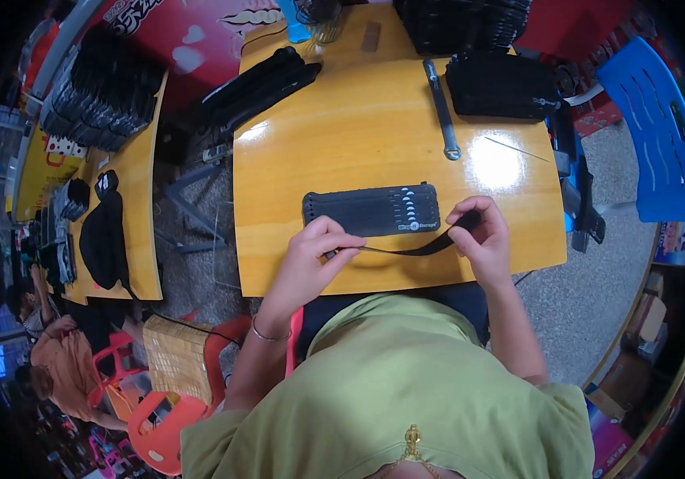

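Between my two hands a black strap (414, 249) is stretched over the near part of the wooden table (342, 152). My left hand (316, 254) pinches one end between thumb and fingers. My right hand (483, 238) grips the other end, which stands up wider and darker between the fingers. Just beyond my hands lies a flat dark rectangular card (370, 209) with a row of pale slots and white print near its right side. Farther back a single grey-black strap (442, 112) with a rounded end lies lengthwise on the table.
Black bundles lie at the table's back left (263, 86) and back right (496, 85), with a tall black stack (462, 24) behind. A blue plastic chair (652, 132) stands right. Left are a side table (144, 223) with black stacks, red chairs (168, 431) and another person (67, 363).
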Tool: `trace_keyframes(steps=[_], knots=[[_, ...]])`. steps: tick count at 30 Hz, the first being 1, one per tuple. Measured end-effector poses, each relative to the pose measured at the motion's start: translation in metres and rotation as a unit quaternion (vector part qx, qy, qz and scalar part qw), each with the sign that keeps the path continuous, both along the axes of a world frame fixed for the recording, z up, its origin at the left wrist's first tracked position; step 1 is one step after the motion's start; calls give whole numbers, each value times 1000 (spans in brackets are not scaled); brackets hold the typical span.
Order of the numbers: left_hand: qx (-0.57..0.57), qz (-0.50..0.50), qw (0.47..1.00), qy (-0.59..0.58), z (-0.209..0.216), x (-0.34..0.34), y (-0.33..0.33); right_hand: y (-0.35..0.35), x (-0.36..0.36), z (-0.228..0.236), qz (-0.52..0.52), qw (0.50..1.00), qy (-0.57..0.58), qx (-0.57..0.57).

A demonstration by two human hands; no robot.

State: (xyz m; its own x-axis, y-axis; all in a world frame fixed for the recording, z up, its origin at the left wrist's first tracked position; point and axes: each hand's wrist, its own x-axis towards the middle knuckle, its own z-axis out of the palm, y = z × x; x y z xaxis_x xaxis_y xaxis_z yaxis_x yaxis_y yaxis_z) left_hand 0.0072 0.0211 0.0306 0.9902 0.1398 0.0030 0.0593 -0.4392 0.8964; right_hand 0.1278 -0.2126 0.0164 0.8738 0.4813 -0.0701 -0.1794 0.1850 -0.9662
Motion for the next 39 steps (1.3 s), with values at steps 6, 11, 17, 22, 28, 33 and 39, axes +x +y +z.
trace_keyframes(steps=[6, 11, 17, 22, 28, 33, 39], knots=[[-207, 66, 976, 32, -15, -25, 4, -18, -2, -14, 84, 994, 34, -62], [-275, 166, 942, 96, -27, -34, 12, -14, -8, -20, 79, 992, 61, -78], [-289, 189, 934, 88, -40, -33, 13, -9, -10, -33, 38, 988, 38, -147], [-269, 210, 939, 45, -51, -35, 18, -2, -12, -33, 26, 987, -3, -156], [-202, 254, 939, 116, -49, -32, 28, -2, -11, -39, 20, 983, -52, -173], [-180, 247, 950, 62, -61, -32, 34, 4, -11, -42, -20, 965, -153, -210], [-180, 253, 949, 60, -63, -29, 33, 2, -8, -47, -20, 961, -166, -220]])
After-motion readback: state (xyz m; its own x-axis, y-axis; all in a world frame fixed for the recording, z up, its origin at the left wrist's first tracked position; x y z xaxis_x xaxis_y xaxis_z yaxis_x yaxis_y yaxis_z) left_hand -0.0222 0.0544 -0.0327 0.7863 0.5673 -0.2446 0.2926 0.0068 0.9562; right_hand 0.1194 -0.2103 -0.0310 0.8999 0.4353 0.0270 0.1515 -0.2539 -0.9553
